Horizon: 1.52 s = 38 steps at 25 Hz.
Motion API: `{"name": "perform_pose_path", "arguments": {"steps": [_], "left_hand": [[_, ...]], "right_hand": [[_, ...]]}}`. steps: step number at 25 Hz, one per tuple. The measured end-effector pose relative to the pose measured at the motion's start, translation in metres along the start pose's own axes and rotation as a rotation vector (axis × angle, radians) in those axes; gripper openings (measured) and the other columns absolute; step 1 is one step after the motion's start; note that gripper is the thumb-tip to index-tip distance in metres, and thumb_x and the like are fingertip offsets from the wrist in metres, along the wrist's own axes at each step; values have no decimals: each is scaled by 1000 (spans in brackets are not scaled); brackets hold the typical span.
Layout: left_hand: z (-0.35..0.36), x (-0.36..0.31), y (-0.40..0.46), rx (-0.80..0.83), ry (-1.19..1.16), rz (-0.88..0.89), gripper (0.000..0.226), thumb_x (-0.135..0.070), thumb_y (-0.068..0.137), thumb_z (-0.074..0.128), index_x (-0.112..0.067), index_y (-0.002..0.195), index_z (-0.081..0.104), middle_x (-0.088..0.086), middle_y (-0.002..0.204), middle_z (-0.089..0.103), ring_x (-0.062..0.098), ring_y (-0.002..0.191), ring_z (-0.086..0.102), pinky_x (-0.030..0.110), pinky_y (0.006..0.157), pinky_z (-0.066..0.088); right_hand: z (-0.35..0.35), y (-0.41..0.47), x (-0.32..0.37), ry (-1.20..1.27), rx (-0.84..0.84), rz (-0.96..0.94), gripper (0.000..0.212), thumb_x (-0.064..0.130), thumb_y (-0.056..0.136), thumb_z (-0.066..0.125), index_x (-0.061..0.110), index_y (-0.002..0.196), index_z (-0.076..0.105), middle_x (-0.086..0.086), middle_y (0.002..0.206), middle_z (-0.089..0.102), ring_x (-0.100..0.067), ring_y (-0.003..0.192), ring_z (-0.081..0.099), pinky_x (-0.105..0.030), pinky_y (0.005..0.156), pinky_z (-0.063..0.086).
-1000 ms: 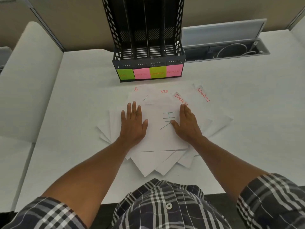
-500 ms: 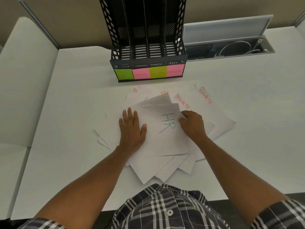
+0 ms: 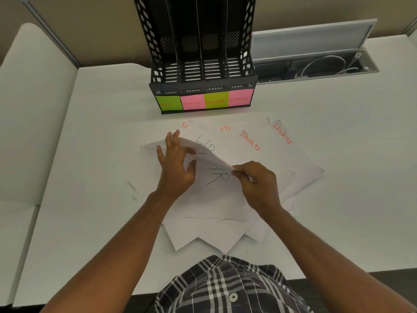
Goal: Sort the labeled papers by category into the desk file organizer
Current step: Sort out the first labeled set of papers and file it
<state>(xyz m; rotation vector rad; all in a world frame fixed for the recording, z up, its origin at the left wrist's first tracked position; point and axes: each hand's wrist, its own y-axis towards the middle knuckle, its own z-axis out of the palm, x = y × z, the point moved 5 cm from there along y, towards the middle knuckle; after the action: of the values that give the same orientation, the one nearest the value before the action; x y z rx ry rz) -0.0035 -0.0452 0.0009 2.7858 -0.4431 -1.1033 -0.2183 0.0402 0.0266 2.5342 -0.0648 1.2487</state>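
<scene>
Both hands pinch a lifted HR sheet (image 3: 216, 177) over the paper pile (image 3: 225, 233): left hand (image 3: 176, 168) at its far edge, right hand (image 3: 257, 186) nearer; labels beneath are partly hidden.

The black mesh desk file organizer (image 3: 198, 41) is running off the top edge. Overlapping white sheets (image 3: 225, 236) are covering most red labels, leaving "FJ" and "RTS" fragments showing. The lifted white HR sheet (image 3: 212, 159) is hiding the left hand's (image 3: 174, 166) fingertips.

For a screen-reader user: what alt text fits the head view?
Two hands lift a white sheet marked HR off a scattered paper pile: the right hand pinches its edge, the left hand holds its far edge. Behind stands a black file organizer labelled HR, SPORTS, FINANCE, ADMIN.
</scene>
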Motion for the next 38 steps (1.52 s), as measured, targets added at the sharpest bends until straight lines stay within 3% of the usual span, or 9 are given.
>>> {"name": "perform_pose_path", "arguments": {"steps": [6,10,13,17,20,24,31,35,38], "left_hand": [[-14,12,3,-13,42,34,9,-3,82,70,-8,88,71,15,138,62,38,144,39,74,114,-1],[-24,30,4,-4,15,-34,13,5,83,68,-8,86,68,15,139,61,34,146,37,70,117,-4],[-27,42,6,-13,85,-113,24,15,82,60,-4,94,67,19,144,54,38,149,29,69,117,-3],[-17,35,13,65,52,-157,72,21,69,51,-9,135,49,16,161,30,33,155,8,60,121,-8],[-1,23,17,172,15,-118,80,3,84,61,-17,153,27,10,166,18,28,156,3,53,124,-6],[12,29,17,194,61,-226,69,-19,98,59,-17,156,22,9,162,32,26,153,20,54,123,-3],[5,37,21,148,50,-330,71,-19,97,59,-16,157,21,13,161,32,30,151,24,55,124,6],[-18,3,28,37,-297,-265,105,-21,87,75,-30,158,-2,-3,168,9,5,149,14,33,119,19],[-42,-39,37,37,-366,-145,111,-49,81,75,-37,157,-4,-21,166,4,0,150,12,24,119,20]], "right_hand": [[-2,12,-19,68,34,217,18,-1,90,67,7,103,77,5,104,70,16,96,54,3,82,38],[-24,29,-49,40,-32,477,19,13,92,67,18,107,77,2,110,75,-17,103,65,-13,79,41],[-34,37,-56,64,-29,519,13,17,90,69,24,97,79,12,86,72,-13,86,67,-16,71,48],[-42,43,-34,-14,-88,339,16,11,91,68,21,100,79,16,89,71,-1,87,63,-5,75,43],[-61,53,1,-139,-264,18,20,1,89,67,13,100,78,9,89,74,2,82,61,-1,76,42],[-92,73,27,-133,-389,-140,17,0,90,65,6,101,77,-5,92,77,-18,80,69,-27,73,55],[-159,95,59,-97,-612,-228,15,7,96,63,3,101,76,4,95,71,-5,87,64,-15,84,47],[-179,105,85,-126,-526,-288,18,10,98,61,2,104,76,0,98,71,-11,86,65,-16,85,47],[-182,114,113,-169,-367,-397,17,8,97,62,3,104,76,4,97,69,-4,84,61,-13,84,48]]}}
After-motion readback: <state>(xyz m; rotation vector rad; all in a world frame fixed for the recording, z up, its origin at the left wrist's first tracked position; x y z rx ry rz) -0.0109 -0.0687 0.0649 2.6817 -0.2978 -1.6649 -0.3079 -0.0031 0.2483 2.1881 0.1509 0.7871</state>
